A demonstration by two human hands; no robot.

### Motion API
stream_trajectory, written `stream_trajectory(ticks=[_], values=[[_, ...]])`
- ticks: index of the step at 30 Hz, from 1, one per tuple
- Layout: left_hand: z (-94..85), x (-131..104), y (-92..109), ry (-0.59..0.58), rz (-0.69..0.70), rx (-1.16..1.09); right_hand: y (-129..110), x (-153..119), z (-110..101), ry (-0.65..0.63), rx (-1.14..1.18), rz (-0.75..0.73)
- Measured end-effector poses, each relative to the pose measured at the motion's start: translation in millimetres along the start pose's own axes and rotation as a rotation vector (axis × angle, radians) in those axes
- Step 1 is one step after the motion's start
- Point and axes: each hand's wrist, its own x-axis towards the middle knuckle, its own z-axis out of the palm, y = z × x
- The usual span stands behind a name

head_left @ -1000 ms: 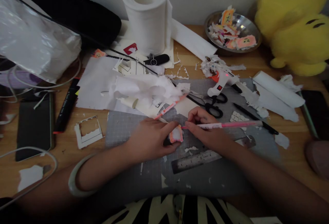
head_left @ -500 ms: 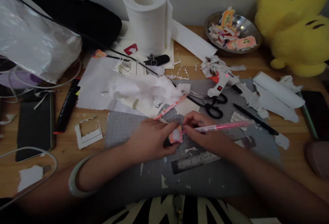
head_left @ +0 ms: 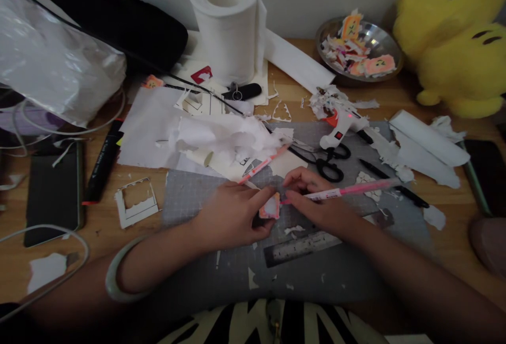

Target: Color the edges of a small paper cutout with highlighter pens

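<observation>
Between the thumb and fingers of my left hand (head_left: 233, 212) is a small paper cutout (head_left: 270, 206), white in the middle with an orange-pink border. My right hand (head_left: 316, 202) grips a pink marker pen (head_left: 336, 193), its pink tip at the cutout's right edge. An orange marker pen (head_left: 263, 167) slants up from behind my left knuckles; whether that hand holds it too, I cannot tell. Beneath both hands lies a grey cutting mat (head_left: 190, 196), with a steel ruler (head_left: 300, 246) just below my right hand.
Black-handled scissors (head_left: 330, 170) and a white glue gun (head_left: 342, 128) lie beyond my right hand. A metal bowl (head_left: 381, 41) holds coloured paper pieces. Behind crumpled tissue (head_left: 225, 136) stands a paper roll (head_left: 229, 43). A phone (head_left: 53, 191) lies left, yellow plush toys (head_left: 454, 43) right.
The pink marker pen has shifted slightly right and up at its far end, with small motion of my right hand. The cutout stays in my left hand, turned slightly.
</observation>
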Motion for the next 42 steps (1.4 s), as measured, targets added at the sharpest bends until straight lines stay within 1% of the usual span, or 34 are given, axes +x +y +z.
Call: stream_trajectory(ticks=[2, 3, 4, 7, 8, 9, 12, 13, 14, 17, 18, 19, 23, 24, 27, 29, 33, 34, 38, 42], values=[[-0.7, 0.2, 0.4, -0.014, -0.001, -0.012, -0.5, 0.2, -0.1, -0.118, 0.001, 0.005], [-0.9, 0.2, 0.6, -0.018, -0.002, -0.013, -0.6, 0.2, 0.0, -0.143, -0.002, 0.002], [-1.1, 0.2, 0.7, -0.02, -0.002, -0.009, -0.6, 0.1, 0.2, -0.131, -0.005, -0.004], [-1.6, 0.3, 0.9, -0.015, -0.008, 0.007, -0.7, -0.5, 0.4, 0.006, -0.014, -0.019], [-1.8, 0.3, 0.9, -0.015, -0.009, 0.007, -0.9, -0.8, 0.1, 0.025, -0.013, -0.019], [-2.1, 0.3, 0.9, -0.019, -0.009, 0.002, -1.2, -1.0, -0.3, 0.012, -0.011, -0.014], [-2.7, 0.4, 0.7, -0.042, -0.011, -0.015, -1.8, -1.2, -1.1, -0.148, -0.023, 0.002], [-2.7, 0.4, 0.6, -0.047, -0.012, -0.018, -1.8, -1.1, -1.1, -0.177, -0.037, -0.001], [-2.6, 0.3, 0.5, -0.047, -0.012, -0.018, -1.6, -0.9, -0.8, -0.173, -0.055, -0.009], [-1.6, -0.1, 0.1, -0.03, -0.008, -0.015, -1.0, -0.7, -0.1, -0.066, -0.086, -0.026], [-1.4, -0.2, 0.0, -0.027, -0.007, -0.016, -0.8, -0.7, -0.1, -0.05, -0.077, -0.024], [-1.2, -0.2, 0.0, -0.028, -0.008, -0.018, -0.7, -0.8, -0.2, -0.055, -0.062, -0.019], [-1.6, -0.1, 0.2, -0.054, -0.011, -0.027, 0.2, -1.0, -0.9, -0.152, -0.029, -0.015], [-1.7, -0.1, 0.2, -0.055, -0.012, -0.026, 0.4, -0.8, -0.8, -0.151, -0.034, -0.019], [-1.7, -0.3, 0.3, -0.033, -0.011, -0.018, 0.3, -0.3, -0.5, -0.073, -0.039, -0.029], [-1.4, -0.2, 0.2, -0.021, -0.007, -0.022, -0.1, -0.2, -0.5, -0.052, -0.027, -0.024], [-0.9, 0.0, 0.0, -0.037, -0.009, -0.035, 0.7, -0.5, -0.8, -0.15, -0.007, -0.006], [-0.8, 0.0, 0.0, -0.036, -0.009, -0.034, 1.2, -0.5, -0.7, -0.149, -0.005, -0.006], [-1.2, 0.0, 0.2, -0.03, -0.014, -0.021, 2.4, -0.2, 0.1, -0.052, -0.008, -0.026], [-2.1, 0.0, 0.7, -0.05, -0.015, -0.019, 1.3, -0.3, 0.2, -0.116, -0.01, -0.012]])
